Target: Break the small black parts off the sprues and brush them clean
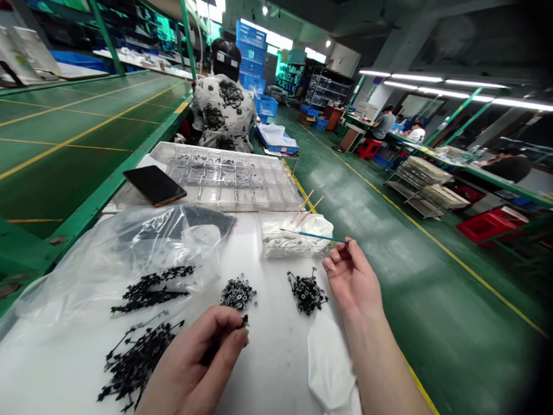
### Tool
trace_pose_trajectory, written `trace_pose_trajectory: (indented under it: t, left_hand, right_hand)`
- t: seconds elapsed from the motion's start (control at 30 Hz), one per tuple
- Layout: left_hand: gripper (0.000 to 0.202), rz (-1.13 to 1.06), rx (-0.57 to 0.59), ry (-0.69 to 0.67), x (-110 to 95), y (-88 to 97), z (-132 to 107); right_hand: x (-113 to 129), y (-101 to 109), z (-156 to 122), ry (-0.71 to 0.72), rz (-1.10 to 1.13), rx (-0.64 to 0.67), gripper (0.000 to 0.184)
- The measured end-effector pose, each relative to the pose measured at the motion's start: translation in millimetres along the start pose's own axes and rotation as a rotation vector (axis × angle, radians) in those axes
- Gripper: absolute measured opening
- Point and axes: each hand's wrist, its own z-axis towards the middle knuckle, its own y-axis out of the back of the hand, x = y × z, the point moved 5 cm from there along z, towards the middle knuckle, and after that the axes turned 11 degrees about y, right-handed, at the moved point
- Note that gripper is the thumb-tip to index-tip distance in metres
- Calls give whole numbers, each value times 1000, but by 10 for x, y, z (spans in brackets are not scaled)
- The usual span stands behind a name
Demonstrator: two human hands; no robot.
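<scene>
My left hand [201,360] is closed in a pinch over the white tabletop, with a small black part [245,319] showing at the fingertips. Between the thumb and fingers of my right hand [355,282] is a thin blue paintbrush [322,236], its fine tip pointing left. That tip is over a clear box [268,252] holding white material [317,223] and two wooden sticks. A pile of small rings [237,293] lies beyond my left hand. Black branched pieces [307,292] are heaped left of my right hand, and more black pieces [140,354] lie at the left.
A clear plastic bag [108,242] spreads over the table's left side. Behind it are a phone [154,185] and a compartment tray [224,199] with small parts. White cloth [330,363] lies beside my right forearm. A person [224,109] sits ahead; a green conveyor [86,118] runs at left.
</scene>
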Motion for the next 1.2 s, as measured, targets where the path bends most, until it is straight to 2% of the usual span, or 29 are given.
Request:
trace_pose_trajectory:
  t: [0.17, 0.33, 0.6, 1.2]
  left_hand:
    - [22, -80, -9, -19, -13, 63, 29]
    - [13, -128, -28, -95, 38, 72, 49]
    - [9, -152, 2, -128, 29, 34, 35]
    - [7, -117, -33, -175, 6, 51, 23]
  right_hand:
    - [-13, -192, -301, -48, 61, 174, 27]
    - [-34, -299, -489, -76, 48, 296, 22]
    - [-43, -309, -522, -62, 10, 299, 24]
    - [-43, -291, -520, -39, -36, 290, 28]
